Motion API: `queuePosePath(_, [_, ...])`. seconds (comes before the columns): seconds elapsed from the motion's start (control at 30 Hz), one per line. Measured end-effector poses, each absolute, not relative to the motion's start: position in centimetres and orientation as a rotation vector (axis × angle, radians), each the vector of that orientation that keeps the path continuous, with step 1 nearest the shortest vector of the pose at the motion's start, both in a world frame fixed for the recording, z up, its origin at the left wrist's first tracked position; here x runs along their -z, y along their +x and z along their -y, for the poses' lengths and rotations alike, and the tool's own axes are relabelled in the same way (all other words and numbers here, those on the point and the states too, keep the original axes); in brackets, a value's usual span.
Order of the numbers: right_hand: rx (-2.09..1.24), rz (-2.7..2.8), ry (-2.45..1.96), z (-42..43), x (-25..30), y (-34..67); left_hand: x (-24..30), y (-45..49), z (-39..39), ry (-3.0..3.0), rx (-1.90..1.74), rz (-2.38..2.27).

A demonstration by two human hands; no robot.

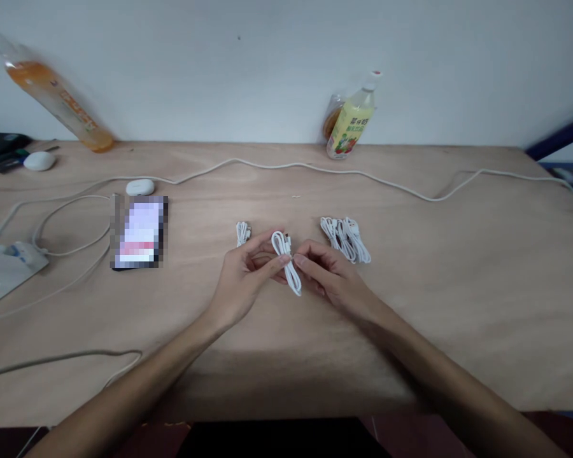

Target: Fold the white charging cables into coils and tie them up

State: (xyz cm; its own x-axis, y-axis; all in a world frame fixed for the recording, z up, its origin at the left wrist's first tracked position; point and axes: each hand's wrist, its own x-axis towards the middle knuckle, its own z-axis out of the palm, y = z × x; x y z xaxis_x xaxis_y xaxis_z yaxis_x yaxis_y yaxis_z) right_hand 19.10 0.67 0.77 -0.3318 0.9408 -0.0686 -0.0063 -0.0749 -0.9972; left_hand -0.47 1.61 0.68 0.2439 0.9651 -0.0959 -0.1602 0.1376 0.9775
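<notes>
Between my hands, above the wooden table (458,267), is a coiled white charging cable (292,277). My left hand (242,272) is closed on it, thumb across the middle of the coil. The fingers of my right hand (332,273) are pinched together at the coil's right side; whether they grip a tie or the cable itself is too small to make out. Just beyond my left fingers lies another white cable bundle (242,233), partly hidden. Several coiled white cables (346,239) lie side by side past my right hand.
On the left are a phone (141,232) with a blurred screen, a white earbud case (140,187) and a power strip (9,267). An orange drink bottle (60,102) and a yellow drink bottle (351,121) stand by the wall. A long white cord (277,166) crosses the table.
</notes>
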Motion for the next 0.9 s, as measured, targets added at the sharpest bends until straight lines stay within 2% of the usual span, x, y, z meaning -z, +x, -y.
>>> queuePosePath(0.33, [-0.607,1.954,-0.924,-0.6,0.0,19.8,-1.8,-0.1,-1.4,0.828,-0.959,-0.866])
queuePosePath(0.47, [-0.399,2.007,-0.908,-0.3,0.5,19.9,-2.0,-0.1,-1.4,0.757,-0.927,-0.823])
queuePosePath(0.57, [-0.415,1.972,-0.925,0.0,0.4,19.6,-2.0,-0.1,-1.3,0.771,-0.920,-0.830])
queuePosePath(0.7, [-0.687,1.801,-0.999,0.3,-0.1,19.2,-1.4,-0.1,-1.0,0.897,-0.970,-0.875])
queuePosePath(0.9, [-1.024,1.507,-1.056,0.0,-0.4,19.0,-0.6,-0.7,-0.5,1.627,-1.197,-1.043])
